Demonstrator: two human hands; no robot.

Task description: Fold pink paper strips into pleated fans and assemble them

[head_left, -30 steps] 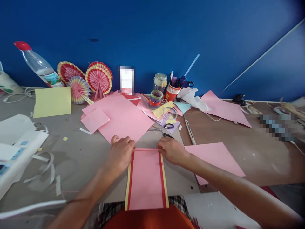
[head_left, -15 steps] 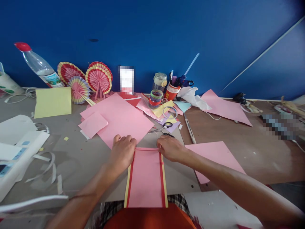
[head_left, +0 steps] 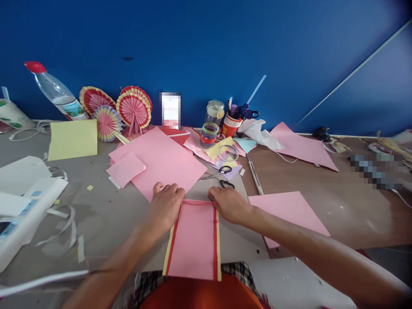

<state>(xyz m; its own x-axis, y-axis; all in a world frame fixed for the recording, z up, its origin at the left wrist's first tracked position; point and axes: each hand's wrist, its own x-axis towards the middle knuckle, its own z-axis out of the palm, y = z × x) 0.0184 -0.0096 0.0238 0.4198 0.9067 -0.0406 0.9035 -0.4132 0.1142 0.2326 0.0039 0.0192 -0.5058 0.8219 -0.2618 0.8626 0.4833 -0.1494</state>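
A long pink paper strip point(head_left: 193, 244) with red and yellow borders down both sides lies in front of me, its near end hanging past the table edge. Its far end is folded into narrow stacked pleats. My left hand point(head_left: 168, 201) is closed on the left end of the folds, and my right hand point(head_left: 230, 205) is closed on the right end. The fingertips of both hands are partly hidden. Just beyond my right hand lie black-handled scissors point(head_left: 225, 170). A large pink sheet point(head_left: 164, 163) sits past my left hand.
Finished paper fans point(head_left: 134, 108) lean at the back beside a tilted bottle point(head_left: 61, 96). A cup of tools point(head_left: 231, 125) and a clear jar point(head_left: 213, 113) stand behind. A utility knife point(head_left: 255, 175) and a pink sheet point(head_left: 289, 214) lie right. Paper scraps point(head_left: 71, 223) and a power strip point(head_left: 32, 210) are left.
The near end of the strip has swung slightly to the left. The folded edge shows more separate layers. My right hand has shifted slightly left; both hands still grip the folds.
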